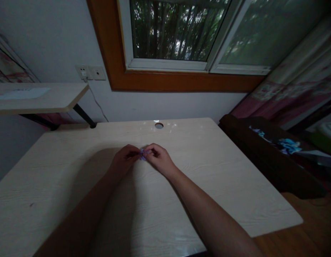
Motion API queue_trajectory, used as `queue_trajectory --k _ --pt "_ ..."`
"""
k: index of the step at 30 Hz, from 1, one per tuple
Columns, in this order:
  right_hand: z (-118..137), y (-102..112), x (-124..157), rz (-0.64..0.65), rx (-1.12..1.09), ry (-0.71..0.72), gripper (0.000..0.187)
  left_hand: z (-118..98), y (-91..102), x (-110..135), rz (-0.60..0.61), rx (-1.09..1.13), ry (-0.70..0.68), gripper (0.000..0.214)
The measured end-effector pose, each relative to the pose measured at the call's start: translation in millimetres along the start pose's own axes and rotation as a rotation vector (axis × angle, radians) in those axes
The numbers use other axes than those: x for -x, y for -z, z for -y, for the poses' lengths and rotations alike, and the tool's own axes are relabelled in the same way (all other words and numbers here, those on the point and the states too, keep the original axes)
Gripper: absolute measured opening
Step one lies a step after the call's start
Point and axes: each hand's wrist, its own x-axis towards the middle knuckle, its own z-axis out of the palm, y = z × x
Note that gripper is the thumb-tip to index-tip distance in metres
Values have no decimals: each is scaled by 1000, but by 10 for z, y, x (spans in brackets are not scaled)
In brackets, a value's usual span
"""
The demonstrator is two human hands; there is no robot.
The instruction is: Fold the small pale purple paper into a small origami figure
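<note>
A small light-purple object point(142, 154) with short projecting parts is held between my two hands, just above or on the pale wood-grain desk point(213, 178). It is too small and dim for me to tell its kind. My left hand point(125, 157) pinches it from the left with thumb and forefinger. From the right, my right hand point(160, 159) pinches it the same way. The fingertips of both hands nearly meet and hide part of it.
A raised shelf point(42, 101) on black legs stands at the desk's back left, with a paper point(23, 93) on it. Behind it, a cable point(97, 103) runs down from a wall socket point(83, 72). The desk has a round hole point(159, 125). Dark furniture point(272, 160) adjoins the right side.
</note>
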Motion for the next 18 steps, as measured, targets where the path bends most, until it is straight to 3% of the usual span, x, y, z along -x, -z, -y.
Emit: queue_trajectory --k 18 --pt "58 -4 1 -42 166 93 17 -39 -23 -4 15 -81 19 16"
